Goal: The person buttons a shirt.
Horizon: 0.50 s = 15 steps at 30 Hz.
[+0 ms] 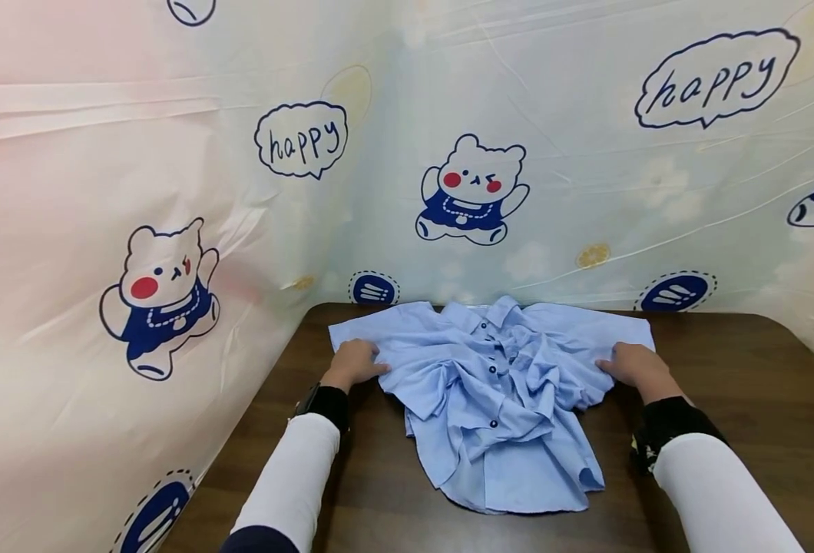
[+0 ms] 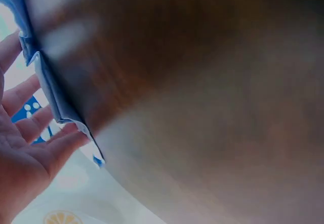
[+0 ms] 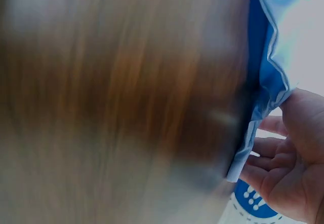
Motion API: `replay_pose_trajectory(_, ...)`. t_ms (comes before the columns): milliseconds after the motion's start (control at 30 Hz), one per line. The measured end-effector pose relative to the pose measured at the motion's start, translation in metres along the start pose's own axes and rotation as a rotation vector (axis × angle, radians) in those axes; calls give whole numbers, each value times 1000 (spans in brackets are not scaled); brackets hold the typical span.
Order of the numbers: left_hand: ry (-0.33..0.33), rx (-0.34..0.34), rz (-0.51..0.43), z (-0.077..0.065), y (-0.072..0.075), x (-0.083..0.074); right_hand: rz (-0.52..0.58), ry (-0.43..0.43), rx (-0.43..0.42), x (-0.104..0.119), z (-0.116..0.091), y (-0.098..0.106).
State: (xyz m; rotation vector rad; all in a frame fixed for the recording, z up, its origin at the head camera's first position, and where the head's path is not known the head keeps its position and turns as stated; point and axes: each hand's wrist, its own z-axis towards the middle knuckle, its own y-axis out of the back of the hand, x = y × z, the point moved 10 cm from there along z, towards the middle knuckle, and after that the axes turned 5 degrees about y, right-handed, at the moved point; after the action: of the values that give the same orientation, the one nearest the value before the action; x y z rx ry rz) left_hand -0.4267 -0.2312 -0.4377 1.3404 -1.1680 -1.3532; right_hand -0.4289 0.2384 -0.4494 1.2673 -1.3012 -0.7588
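Note:
A light blue button shirt (image 1: 497, 407) lies front up on the brown table, its sleeves spread to both sides and its body bunched in folds. My left hand (image 1: 355, 362) touches the left sleeve; in the left wrist view its fingers (image 2: 23, 95) are spread and fairly straight along the cloth edge, with the tips partly hidden. On the other side, my right hand (image 1: 638, 367) touches the right sleeve. The right wrist view shows its fingers (image 3: 271, 155) loosely bent at the sleeve's edge, the tips hidden behind the cloth.
The brown wooden table (image 1: 759, 399) reaches to a hanging printed sheet (image 1: 573, 192) at the back and left. Bears and "happy" bubbles are drawn on that sheet. A dark band (image 1: 676, 426) goes round each wrist over the white sleeves.

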Motion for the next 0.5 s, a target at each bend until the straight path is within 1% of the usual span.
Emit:
replay_pose_trajectory(133,-18,41,-51,7,-4,0,-20,1,10,-9,-1,1)
replay_pose_trajectory(333,-89,120,-47,14,-11,-9,-52,-1,24,-18,2,-5)
replay_pose_trajectory(433,-107,134,-48,17,-12,-13,-63,0,23,-22,4,-8)
replay_pose_trajectory(500,-126,109,-35,20,-10,-16,-68,-5,30,-23,6,-7)
